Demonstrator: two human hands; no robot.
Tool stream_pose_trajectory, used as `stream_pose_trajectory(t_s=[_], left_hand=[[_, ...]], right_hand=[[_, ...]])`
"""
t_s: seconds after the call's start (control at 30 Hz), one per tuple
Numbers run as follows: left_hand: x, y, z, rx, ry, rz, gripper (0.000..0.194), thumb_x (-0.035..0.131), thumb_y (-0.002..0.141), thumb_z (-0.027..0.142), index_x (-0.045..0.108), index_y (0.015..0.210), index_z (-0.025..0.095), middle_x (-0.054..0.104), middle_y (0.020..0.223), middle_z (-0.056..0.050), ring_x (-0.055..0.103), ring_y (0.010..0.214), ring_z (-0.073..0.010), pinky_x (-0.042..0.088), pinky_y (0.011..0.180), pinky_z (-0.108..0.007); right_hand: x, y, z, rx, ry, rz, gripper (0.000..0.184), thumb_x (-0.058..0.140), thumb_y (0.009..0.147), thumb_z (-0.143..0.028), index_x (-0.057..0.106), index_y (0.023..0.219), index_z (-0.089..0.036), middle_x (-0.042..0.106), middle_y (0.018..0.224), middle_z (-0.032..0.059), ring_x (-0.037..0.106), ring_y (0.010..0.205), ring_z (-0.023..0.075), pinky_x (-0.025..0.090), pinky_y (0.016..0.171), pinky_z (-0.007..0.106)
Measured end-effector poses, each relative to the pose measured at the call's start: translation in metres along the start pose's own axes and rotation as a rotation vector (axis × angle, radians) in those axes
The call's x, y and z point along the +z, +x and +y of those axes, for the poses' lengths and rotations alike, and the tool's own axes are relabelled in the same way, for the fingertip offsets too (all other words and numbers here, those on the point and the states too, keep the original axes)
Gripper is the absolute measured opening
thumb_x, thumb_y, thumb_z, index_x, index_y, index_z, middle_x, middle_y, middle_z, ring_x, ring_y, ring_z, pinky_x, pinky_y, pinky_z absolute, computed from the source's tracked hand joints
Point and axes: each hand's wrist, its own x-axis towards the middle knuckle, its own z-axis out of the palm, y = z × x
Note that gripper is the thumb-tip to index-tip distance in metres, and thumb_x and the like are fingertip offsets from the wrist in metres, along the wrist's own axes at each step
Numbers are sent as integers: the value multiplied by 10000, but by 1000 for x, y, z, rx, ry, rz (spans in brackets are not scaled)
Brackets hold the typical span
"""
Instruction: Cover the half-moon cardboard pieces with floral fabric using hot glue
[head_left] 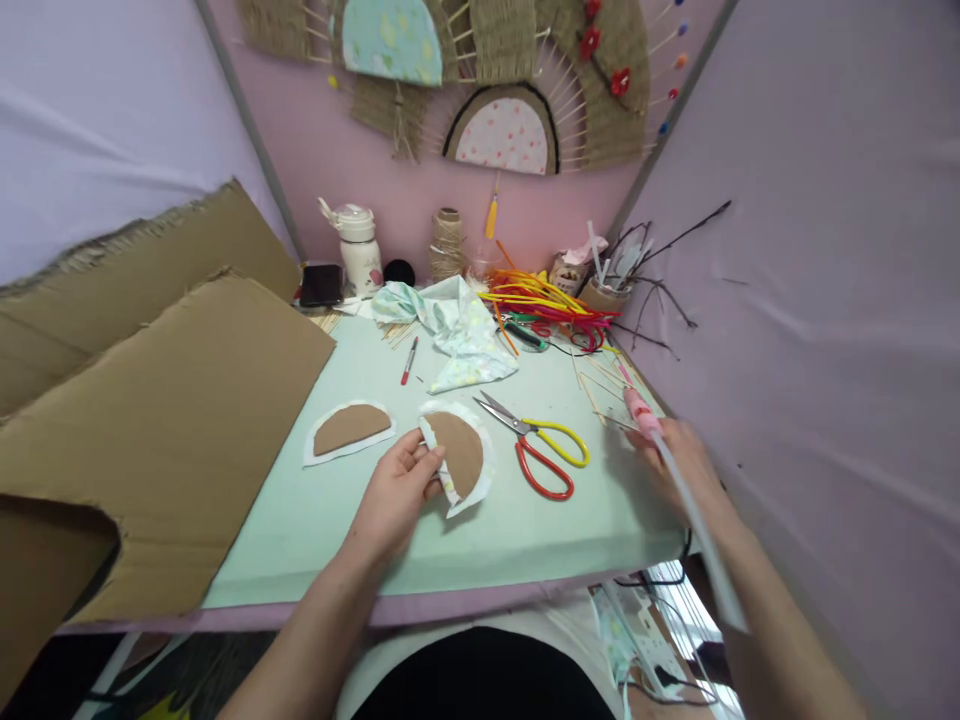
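Here, the surface (281,545) spans mid-frame, cardboard (165,420) at left; at right, your right hand (694,465) has its fingers gripping a glue gun (642,411); scissors (523,428) lie right of centre; centrally, your left hand (396,490) pinches a white-edged half-circle (463,450).

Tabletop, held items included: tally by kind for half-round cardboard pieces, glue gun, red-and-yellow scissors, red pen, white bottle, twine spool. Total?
Half-round cardboard pieces: 2, one in the left hand
Glue gun: 1, in the right hand
Scissors: 1
Red pen: 1
White bottle: 1
Twine spool: 1
Total: 7
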Motion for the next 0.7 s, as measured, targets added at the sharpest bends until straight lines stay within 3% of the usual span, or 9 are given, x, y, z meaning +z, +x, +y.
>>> stream_pose_trajectory(t_s=[0.03,0.1,0.33,0.43,0.53,0.57,0.63,0.7], left_hand=[[1,1,1,-33,0,-24,449,699,725,381,600,1105,162,688,862,-62,653,775,-184,511,660,-276],[4,2,2,-79,9,-66,453,710,716,380,605,1100,162,683,859,-61,650,765,-177,500,645,-261],[1,5,-1,-144,51,-132,406,718,709,392,638,1029,156,577,681,6,558,649,-119,461,633,-240],[-3,2,0,-153,51,-141,380,725,699,400,646,974,149,536,656,20,529,635,-110,452,632,-240],[-4,-3,0,-156,64,-172,370,714,714,406,641,983,163,538,678,18,530,664,-115,437,635,-234],[-3,-5,-1,-154,76,-191,367,705,726,407,638,996,167,539,684,16,530,670,-116,430,632,-231],[1,-11,-1,-154,107,-245,359,680,756,407,629,1024,173,550,707,8,533,684,-118,423,636,-230],[7,-18,-1,-157,139,-314,348,652,785,399,618,1048,174,567,739,-4,544,710,-127,429,658,-240]], right_hand=[[4,10,10,22,-176,7,438,354,938,-428,639,961,-95,647,885,202,620,849,314,475,720,388],[12,27,23,23,-262,29,435,347,941,-402,597,1004,-52,605,956,247,581,905,339,455,746,407],[29,72,26,8,-310,4,468,407,924,-409,552,1110,-5,532,1088,293,517,1029,392,433,810,475],[29,78,24,19,-306,-35,469,405,925,-413,574,1116,-20,546,1087,297,529,1033,408,447,782,497],[14,69,15,42,-262,-17,498,415,915,-425,563,1192,-38,546,1131,310,524,1051,441,444,773,546],[7,62,8,33,-191,34,524,420,910,-433,537,1246,-48,537,1169,311,512,1073,447,434,793,563],[-8,45,-14,-56,-83,62,535,377,924,-458,488,1326,-122,532,1242,248,508,1120,375,441,856,491],[-20,25,-44,-234,367,2,468,382,930,-443,564,1259,-164,596,1199,172,570,1049,288,464,859,407]])
